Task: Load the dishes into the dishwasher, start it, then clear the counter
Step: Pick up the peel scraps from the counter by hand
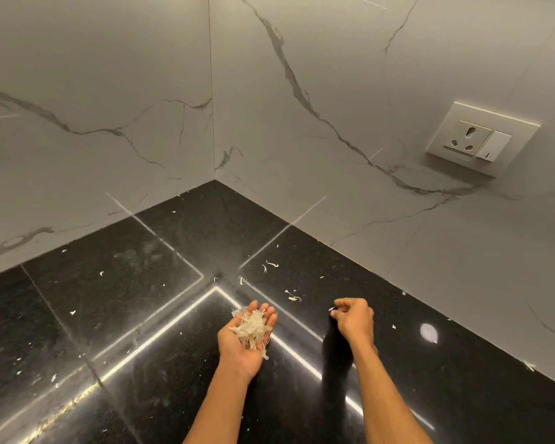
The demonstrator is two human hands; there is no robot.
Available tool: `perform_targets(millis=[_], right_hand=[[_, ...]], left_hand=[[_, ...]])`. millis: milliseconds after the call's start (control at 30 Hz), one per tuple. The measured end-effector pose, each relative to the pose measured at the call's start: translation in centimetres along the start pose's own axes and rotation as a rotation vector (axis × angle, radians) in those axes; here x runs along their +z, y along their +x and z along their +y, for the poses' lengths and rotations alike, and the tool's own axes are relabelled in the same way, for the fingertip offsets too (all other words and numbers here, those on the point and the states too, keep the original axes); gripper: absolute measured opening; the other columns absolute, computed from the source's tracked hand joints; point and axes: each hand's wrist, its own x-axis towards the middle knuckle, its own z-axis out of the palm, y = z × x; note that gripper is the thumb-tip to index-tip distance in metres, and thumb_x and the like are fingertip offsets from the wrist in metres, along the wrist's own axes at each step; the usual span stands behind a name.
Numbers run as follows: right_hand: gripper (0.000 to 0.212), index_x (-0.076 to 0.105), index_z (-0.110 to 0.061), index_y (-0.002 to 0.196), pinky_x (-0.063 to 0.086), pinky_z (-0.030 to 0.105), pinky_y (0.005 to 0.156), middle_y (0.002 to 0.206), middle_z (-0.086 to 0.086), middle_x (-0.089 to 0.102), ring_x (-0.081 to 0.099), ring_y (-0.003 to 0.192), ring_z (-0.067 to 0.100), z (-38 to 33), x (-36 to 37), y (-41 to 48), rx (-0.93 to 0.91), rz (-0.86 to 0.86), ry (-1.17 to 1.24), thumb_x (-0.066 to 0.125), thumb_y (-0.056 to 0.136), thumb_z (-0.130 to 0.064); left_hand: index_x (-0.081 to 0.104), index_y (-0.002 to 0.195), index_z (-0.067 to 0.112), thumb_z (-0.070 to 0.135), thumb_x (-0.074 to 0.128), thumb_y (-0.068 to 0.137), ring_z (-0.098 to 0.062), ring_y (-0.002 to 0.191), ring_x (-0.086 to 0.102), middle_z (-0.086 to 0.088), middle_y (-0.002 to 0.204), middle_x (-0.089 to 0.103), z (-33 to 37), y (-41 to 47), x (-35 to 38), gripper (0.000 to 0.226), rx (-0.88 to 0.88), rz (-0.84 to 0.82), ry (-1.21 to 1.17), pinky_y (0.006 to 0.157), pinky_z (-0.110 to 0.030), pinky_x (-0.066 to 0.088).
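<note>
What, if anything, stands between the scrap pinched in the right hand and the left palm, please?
Nothing visible does. Only black counter shows between the right hand, pinching its scrap, and the left hand cupping the peel pile.

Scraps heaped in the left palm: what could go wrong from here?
The heap of scraps sits loose on the open left hand; strands hang off its edge and could drop onto the counter. The right hand pinches only one flake, so tiny pale bits scattered widely may be missed.
</note>
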Motion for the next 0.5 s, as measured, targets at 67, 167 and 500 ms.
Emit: perform_targets(millis=[67,167,500], right_hand=[[0.024,0.075,-0.014,0.106,0.051,0.033,0.094,0.097,0.004,0.071,0.065,0.095,0.017,0.2,0.0,0.5,-0.005,-0.023,-0.02,0.075,0.083,-0.006],[0.011,0.075,-0.018,0.085,0.052,0.035,0.089,0.09,0.0,0.07,0.063,0.089,0.013,-0.3,0.2,1.0,-0.014,-0.057,-0.062,0.072,0.086,-0.007],[0.017,0.067,-0.016,0.095,0.051,0.033,0.085,0.096,0.002,0.066,0.062,0.092,0.016,-4.1,3.3,0.0,-0.198,-0.129,-0.011,0.054,0.096,-0.004]], left_hand=[[0.06,0.111,-0.002,0.021,0.032,0.1,-0.038,0.1,0.061,-0.025,0.112,0.06,0.3,0.2,-0.1,0.037,0.006,0.001,-0.008,0.075,-0.052,0.056],[0.06,0.113,-0.001,0.021,0.033,0.101,-0.038,0.103,0.061,-0.024,0.115,0.061,0.8,0.1,0.1,0.037,0.018,0.001,-0.028,0.075,-0.052,0.056],[0.061,0.115,0.0,0.023,0.031,0.101,-0.037,0.106,0.061,-0.023,0.112,0.065,3.5,-0.8,-0.5,0.04,0.101,0.012,-0.094,0.074,-0.051,0.057]])
